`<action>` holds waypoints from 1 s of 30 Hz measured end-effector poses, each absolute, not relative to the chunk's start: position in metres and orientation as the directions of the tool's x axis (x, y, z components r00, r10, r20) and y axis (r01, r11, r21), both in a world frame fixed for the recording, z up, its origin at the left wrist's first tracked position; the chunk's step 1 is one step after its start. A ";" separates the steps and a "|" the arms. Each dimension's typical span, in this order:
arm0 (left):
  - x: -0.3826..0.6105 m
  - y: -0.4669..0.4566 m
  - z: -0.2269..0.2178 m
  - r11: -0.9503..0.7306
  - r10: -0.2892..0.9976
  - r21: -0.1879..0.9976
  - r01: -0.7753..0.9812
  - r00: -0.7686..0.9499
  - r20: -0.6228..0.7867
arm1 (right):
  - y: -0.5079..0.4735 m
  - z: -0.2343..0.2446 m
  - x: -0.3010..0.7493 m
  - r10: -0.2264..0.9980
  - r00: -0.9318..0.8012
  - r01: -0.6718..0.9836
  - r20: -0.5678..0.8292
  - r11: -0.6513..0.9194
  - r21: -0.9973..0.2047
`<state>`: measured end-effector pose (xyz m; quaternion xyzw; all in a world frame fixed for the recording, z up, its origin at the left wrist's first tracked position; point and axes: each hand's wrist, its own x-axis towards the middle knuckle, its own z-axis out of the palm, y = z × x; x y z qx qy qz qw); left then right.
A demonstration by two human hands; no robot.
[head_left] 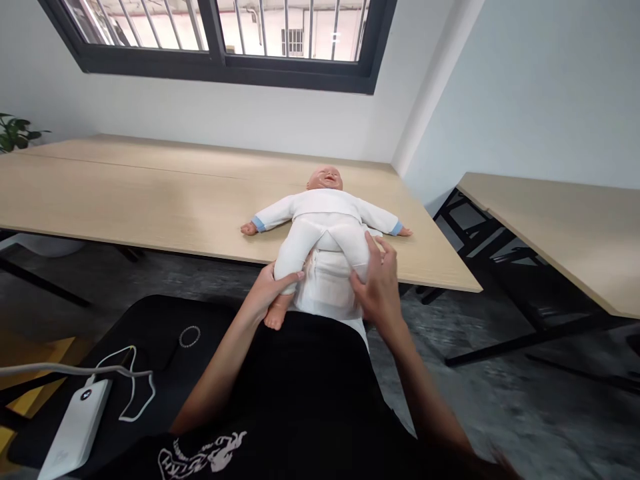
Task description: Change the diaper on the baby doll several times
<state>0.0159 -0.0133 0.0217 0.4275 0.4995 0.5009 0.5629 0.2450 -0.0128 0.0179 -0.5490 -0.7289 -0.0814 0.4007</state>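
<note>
A baby doll (327,207) in a white suit with blue cuffs lies on its back on the wooden table (200,213), its legs spread over the near edge. My left hand (270,287) is wrapped round the doll's leg on the left, above its bare foot (277,313). Around the other leg, my right hand (377,280) closes with thumb and fingers on the white fabric. An opened white diaper (327,287) hangs between the legs, under the doll's bottom and down over the table edge. The doll's foot on the right is hidden behind my right hand.
A black chair (165,320) at left holds a white power bank (77,427) with a cable and a beaded bracelet (189,337). Another table (560,220) stands at right across a gap. A barred window (225,60) and a plant (20,133) are behind.
</note>
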 end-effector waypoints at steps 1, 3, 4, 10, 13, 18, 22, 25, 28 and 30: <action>0.011 -0.012 0.021 0.129 0.991 0.985 -0.113 -0.009 -0.131 | -0.012 0.020 0.253 0.737 -0.105 0.886 0.668 0.374 -0.274; 0.003 -0.009 0.021 0.138 0.990 0.986 -0.091 0.026 -0.136 | -0.012 0.024 0.266 0.738 -0.184 0.919 0.649 0.364 -0.154; 0.000 -0.008 0.021 0.148 0.988 0.985 -0.088 0.064 -0.143 | -0.014 0.023 0.271 0.733 -0.236 0.927 0.638 0.366 -0.077; 0.001 -0.005 0.015 0.243 0.950 0.952 -0.187 0.246 -0.194 | -0.026 -0.009 0.281 0.612 -0.552 0.833 0.566 0.431 0.346; 0.005 -0.005 0.011 0.267 0.950 0.931 -0.248 0.230 -0.211 | -0.033 -0.028 0.280 0.556 -0.617 0.782 0.557 0.511 0.356; 0.001 -0.002 0.012 0.282 0.953 0.916 -0.286 0.196 -0.232 | -0.029 -0.015 0.267 0.449 -0.643 0.617 0.620 0.783 0.073; -0.004 0.002 0.011 0.332 0.928 0.876 -0.351 0.290 -0.236 | 0.002 0.043 0.249 0.577 -0.534 0.469 0.619 0.810 -0.352; -0.003 0.003 0.011 0.340 0.902 0.877 -0.341 0.383 -0.201 | 0.036 0.088 0.238 0.734 -0.404 0.418 0.546 0.679 -0.603; 0.000 0.000 0.010 0.318 0.903 0.892 -0.322 0.390 -0.182 | 0.075 0.110 0.236 0.844 -0.274 0.370 0.460 0.534 -0.760; 0.004 -0.002 0.009 0.323 0.894 0.898 -0.300 0.408 -0.185 | 0.099 0.109 0.240 0.898 -0.196 0.330 0.393 0.438 -0.836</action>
